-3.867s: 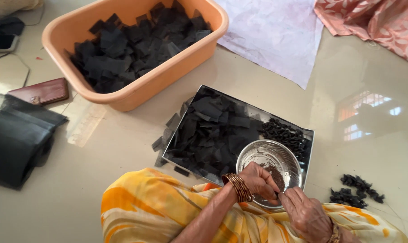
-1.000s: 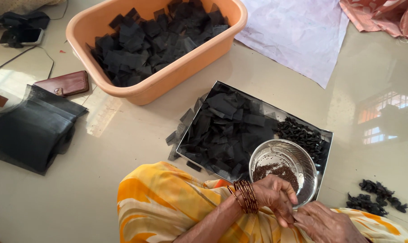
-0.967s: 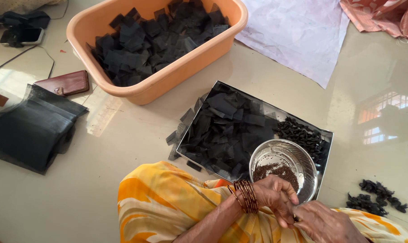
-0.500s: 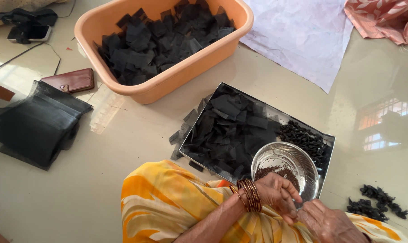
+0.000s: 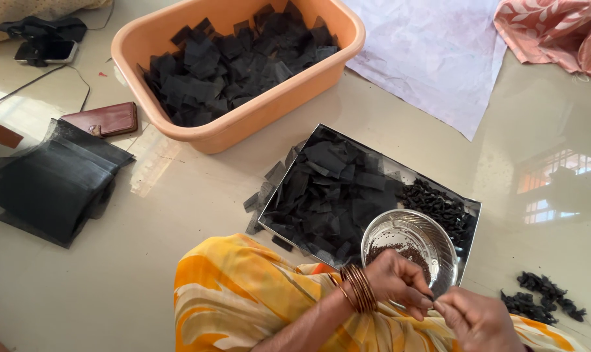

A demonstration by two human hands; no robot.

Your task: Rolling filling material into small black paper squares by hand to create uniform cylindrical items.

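Note:
My left hand (image 5: 396, 283), with copper bangles on the wrist, is at the near rim of a steel bowl (image 5: 400, 228) that holds dark seeds. My right hand (image 5: 479, 321) is just right of it. The fingertips of both hands meet and pinch a tiny dark piece, mostly hidden by the fingers. The bowl stands in a steel tray (image 5: 473, 207) filled with black mesh squares (image 5: 328, 189). A heap of small black bundles (image 5: 439, 205) lies in the tray's right end. My yellow patterned garment (image 5: 243, 300) covers my lap.
An orange tub (image 5: 289, 98) of black mesh squares stands beyond the tray. A folded black mesh roll (image 5: 48, 186), a brown wallet (image 5: 103, 119) and a phone (image 5: 44, 51) lie at left. White cloth (image 5: 432, 52) and pink cloth (image 5: 562, 32) lie at back right. More black bundles (image 5: 543, 303) lie on the floor.
My left hand has come off the bowl toward my lap and met my right hand at the fingertips. The view has drifted slightly; tray, bowl and tub have not moved.

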